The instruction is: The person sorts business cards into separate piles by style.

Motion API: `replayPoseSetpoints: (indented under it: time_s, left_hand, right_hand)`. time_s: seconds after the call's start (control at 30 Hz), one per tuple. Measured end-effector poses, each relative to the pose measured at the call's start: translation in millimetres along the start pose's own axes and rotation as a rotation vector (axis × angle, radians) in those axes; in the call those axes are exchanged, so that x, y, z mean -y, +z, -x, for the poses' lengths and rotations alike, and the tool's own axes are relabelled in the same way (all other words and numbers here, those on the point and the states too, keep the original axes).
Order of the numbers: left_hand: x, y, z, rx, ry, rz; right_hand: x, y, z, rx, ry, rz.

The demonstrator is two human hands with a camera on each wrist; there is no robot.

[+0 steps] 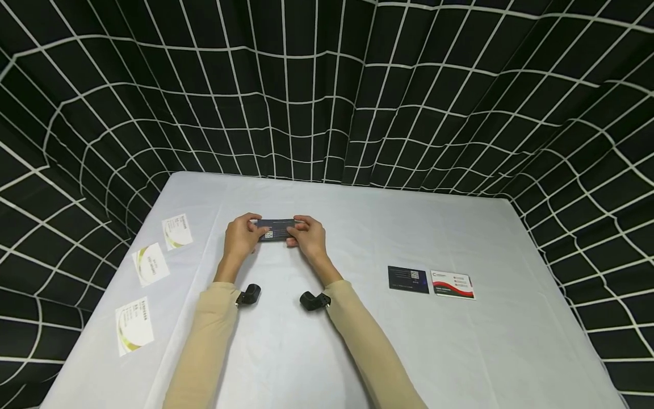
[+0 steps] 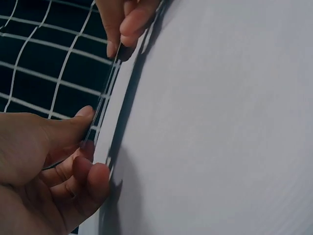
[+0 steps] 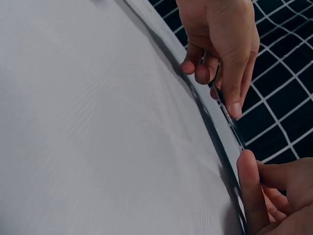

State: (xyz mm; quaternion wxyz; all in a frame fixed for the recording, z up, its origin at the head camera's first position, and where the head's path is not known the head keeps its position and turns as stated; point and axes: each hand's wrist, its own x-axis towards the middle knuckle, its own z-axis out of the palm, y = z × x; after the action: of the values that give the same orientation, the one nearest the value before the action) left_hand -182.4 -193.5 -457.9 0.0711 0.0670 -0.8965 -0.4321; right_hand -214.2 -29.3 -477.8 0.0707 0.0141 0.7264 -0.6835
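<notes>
Both hands hold a dark business card (image 1: 280, 230) with a white QR code, over the far left-centre of the white table. My left hand (image 1: 240, 237) pinches its left end, thumb on the printed face and fingers behind. At the right end, my right hand (image 1: 311, 238) grips in the same manner. The card (image 2: 101, 105) appears almost edge-on in the left wrist view, between the two hands. Fingertips hide both of its ends. In the right wrist view it is a thin dark strip (image 3: 233, 126) close to the right hand (image 3: 281, 196).
On the right lie a dark card (image 1: 407, 279) and, beside it, a white card with a red wave (image 1: 452, 284). Three white cards (image 1: 177, 232) (image 1: 150, 264) (image 1: 134, 325) line the table's left side. Black cloth with a white grid (image 1: 317, 96) surrounds the table (image 1: 347, 204).
</notes>
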Motion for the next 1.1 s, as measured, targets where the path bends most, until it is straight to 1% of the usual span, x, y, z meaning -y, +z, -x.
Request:
replayPoseSetpoints:
  time_s: [0.2, 0.3, 0.53, 0.8, 1.0, 1.1]
  left_hand:
    - [-6.8, 13.9, 3.0, -0.035, -0.006, -0.048]
    - [-10.2, 19.4, 5.1, -0.042, -0.005, -0.051]
    - [-24.1, 29.2, 10.7, 0.005, 0.021, -0.048]
    - [-38.5, 46.9, 18.5, 0.023, 0.048, -0.068]
    - [-52.7, 65.2, 24.8, -0.015, 0.107, -0.077]
    - [-62.0, 74.2, 28.0, -0.006, 0.12, -0.087]
  right_hand:
    - [1, -12.9, 6, 0.006, -0.01, 0.028]
    - [3, -18.9, 10, 0.005, -0.019, 0.037]
    - [11, -39.8, 22, -0.017, -0.027, 0.077]
    - [9, -66.6, 32, -0.031, -0.048, 0.138]
    - [7, -87.4, 41, -0.084, -0.072, 0.194]
    - [8, -99.0, 47, -0.12, -0.071, 0.211]
